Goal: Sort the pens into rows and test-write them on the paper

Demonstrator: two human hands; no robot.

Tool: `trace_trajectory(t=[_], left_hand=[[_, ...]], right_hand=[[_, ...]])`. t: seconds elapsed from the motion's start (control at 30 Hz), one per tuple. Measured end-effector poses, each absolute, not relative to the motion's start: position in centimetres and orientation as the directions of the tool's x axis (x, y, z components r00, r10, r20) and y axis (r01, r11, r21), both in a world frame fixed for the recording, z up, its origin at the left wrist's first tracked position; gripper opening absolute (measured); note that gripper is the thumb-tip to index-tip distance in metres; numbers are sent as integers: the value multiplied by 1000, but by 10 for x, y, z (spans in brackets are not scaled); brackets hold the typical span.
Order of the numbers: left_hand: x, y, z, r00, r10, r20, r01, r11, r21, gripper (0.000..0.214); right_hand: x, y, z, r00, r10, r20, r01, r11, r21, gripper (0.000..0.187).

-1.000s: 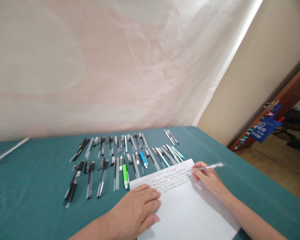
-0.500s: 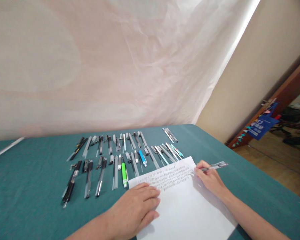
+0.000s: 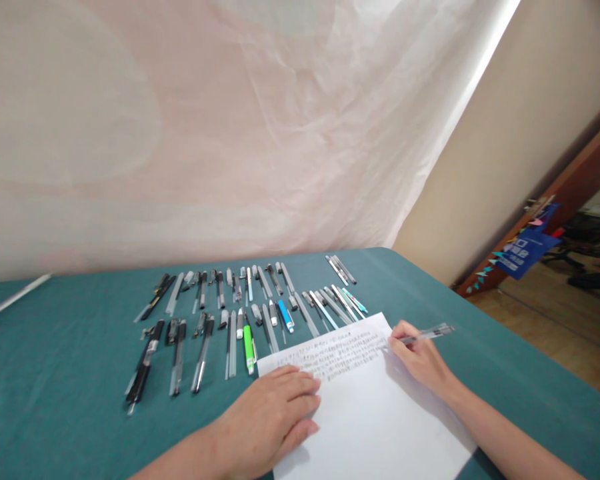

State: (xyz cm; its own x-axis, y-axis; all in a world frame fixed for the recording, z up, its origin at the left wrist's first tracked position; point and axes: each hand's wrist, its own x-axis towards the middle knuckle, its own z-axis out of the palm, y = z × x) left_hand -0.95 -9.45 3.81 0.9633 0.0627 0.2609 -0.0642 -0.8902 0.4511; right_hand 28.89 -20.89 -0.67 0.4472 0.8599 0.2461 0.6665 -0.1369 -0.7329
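Observation:
A white sheet of paper [image 3: 370,420] lies on the green-covered table, with several lines of small handwriting across its upper part. My left hand [image 3: 275,413] rests flat on the paper's left side, fingers stretched out. In my right hand [image 3: 420,357] is a clear-barrelled pen [image 3: 433,332], pinched between the fingers. Its tip points at the right end of the written lines, and its back end leans out to the right. Whether the tip touches the paper is too small to tell.
Rows of pens lie beyond the paper, among them a green pen [image 3: 249,348] and a blue pen [image 3: 285,316]. A small group of pens [image 3: 340,269] lies farther back. A pale fabric sheet [image 3: 260,133] hangs behind the table [image 3: 70,373]. A blue bag [image 3: 525,252] hangs at the right.
My right hand and the pen have shifted very slightly at the right end of the writing. My left hand stays on the paper.

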Motion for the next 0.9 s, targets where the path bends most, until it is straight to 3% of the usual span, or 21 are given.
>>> trace_trajectory(t=[0.27, 0.9], left_hand=[[-10, -94, 36, 951, 66, 303, -82, -888, 452, 27], [-10, -94, 40, 967, 54, 249, -58, -904, 423, 27]], right_hand=[[289, -209, -7, 469, 847, 251, 661, -148, -735, 15], [291, -210, -8, 431, 870, 239, 690, -147, -709, 16]])
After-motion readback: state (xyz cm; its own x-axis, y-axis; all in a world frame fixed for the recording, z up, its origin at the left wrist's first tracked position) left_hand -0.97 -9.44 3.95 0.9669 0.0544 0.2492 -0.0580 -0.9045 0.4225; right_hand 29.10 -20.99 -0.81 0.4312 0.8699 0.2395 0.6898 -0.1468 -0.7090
